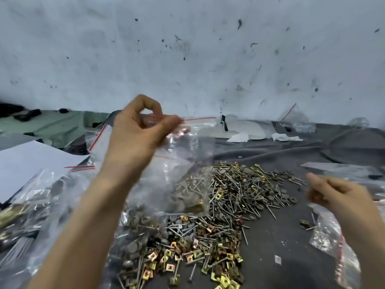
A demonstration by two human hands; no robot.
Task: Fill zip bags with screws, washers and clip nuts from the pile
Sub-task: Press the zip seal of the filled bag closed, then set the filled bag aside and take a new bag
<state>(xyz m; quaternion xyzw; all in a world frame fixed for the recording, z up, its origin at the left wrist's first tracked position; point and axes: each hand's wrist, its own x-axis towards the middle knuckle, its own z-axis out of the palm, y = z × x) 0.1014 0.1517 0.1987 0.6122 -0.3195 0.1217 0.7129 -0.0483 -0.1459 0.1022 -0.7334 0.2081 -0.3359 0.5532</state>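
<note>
While my left hand (141, 130) pinches the red-striped top edge of a clear zip bag (187, 159) between thumb and curled fingers, the bag hangs over the pile (233, 201), its bottom sagging with grey washers, screws and a brass clip nut. My right hand (335, 195) hovers right of the pile, fingers loosely curled, too blurred to tell whether it holds anything. Filled bags (31, 207) and a white sheet (31, 161) lie at the left on the dark cloth (281, 247), another clear bag (329, 236) lies beneath my right wrist, and the hanging bag veils part of the pile.
</note>
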